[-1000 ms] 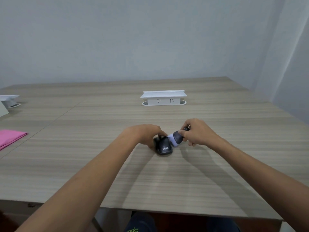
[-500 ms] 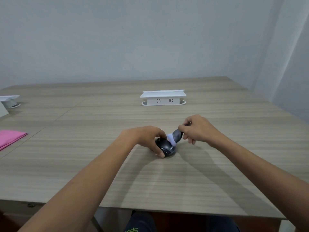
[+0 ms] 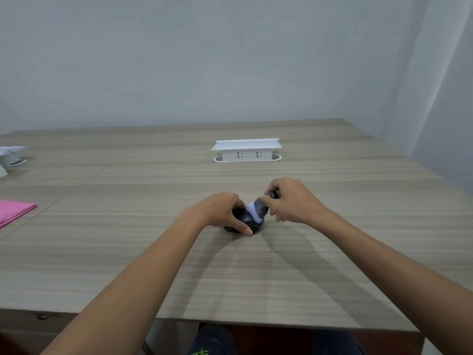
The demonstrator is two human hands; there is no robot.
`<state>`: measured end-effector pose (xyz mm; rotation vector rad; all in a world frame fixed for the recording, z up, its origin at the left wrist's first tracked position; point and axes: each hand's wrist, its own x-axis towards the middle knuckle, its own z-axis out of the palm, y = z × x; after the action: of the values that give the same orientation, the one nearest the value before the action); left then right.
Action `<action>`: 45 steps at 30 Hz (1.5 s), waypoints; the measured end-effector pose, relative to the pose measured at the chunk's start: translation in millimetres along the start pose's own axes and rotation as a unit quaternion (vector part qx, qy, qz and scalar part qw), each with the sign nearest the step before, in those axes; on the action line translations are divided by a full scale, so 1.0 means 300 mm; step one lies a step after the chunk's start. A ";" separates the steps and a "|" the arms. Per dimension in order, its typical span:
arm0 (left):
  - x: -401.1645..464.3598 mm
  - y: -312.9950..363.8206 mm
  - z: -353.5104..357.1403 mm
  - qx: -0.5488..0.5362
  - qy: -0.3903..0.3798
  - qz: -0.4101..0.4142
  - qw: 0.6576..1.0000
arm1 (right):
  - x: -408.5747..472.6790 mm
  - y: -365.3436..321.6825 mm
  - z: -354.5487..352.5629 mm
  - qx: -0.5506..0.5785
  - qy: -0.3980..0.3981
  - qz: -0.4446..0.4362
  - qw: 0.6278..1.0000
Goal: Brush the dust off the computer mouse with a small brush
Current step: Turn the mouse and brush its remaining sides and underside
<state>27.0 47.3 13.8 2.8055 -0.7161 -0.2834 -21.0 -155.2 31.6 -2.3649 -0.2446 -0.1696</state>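
brushing the mouse, bristles on its top

the right hand (image 3: 291,201), just right of centre frame, is clenched around the dark handle of the small brush (image 3: 258,210), fingers pinched high on the stem so the pale bristle head points down and to the left. the left hand (image 3: 222,213), at centre frame, grips the computer mouse (image 3: 247,221) from its left side, thumb stretched along the near edge and fingers curled over the far side, pinning it to the table (image 3: 281,278). the bristles are touching the mouse's upper surface; the two hands are just beside one another, almost meeting over it.

the step in hand looks like mid-brushing. to do it well, the holding hand should keep the mouse flat and steady while the brush works in short, light strokes away from the body, letting the bristle tips flick dust off rather than mashing them flat. it would help to shift the left fingers now and then, since they cover much of the shell and dust under them goes unswept. seams around the buttons and wheel deserve extra passes, though these are too small to make out here.

further out, a white socket box (image 3: 247,151) stands above centre, well apart, and a pink cloth (image 3: 12,213) lies at the left edge.
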 end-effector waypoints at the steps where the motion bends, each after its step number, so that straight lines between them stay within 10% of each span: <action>1: 0.001 -0.003 0.000 0.002 0.001 -0.002 1.000 | -0.002 -0.004 0.009 0.021 -0.009 0.005 1.000; 27: 0.004 -0.049 -0.004 -0.001 0.014 -0.020 1.000 | 0.029 0.081 -0.006 0.238 -0.176 0.239 0.925; 45: 0.004 -0.050 0.007 -0.008 0.024 -0.025 0.999 | 0.076 0.093 -0.001 0.273 -0.109 0.251 0.922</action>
<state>34.1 59.2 7.6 2.8072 -0.6316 -0.2301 7.5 -172.1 17.5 -1.8091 0.1976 0.3666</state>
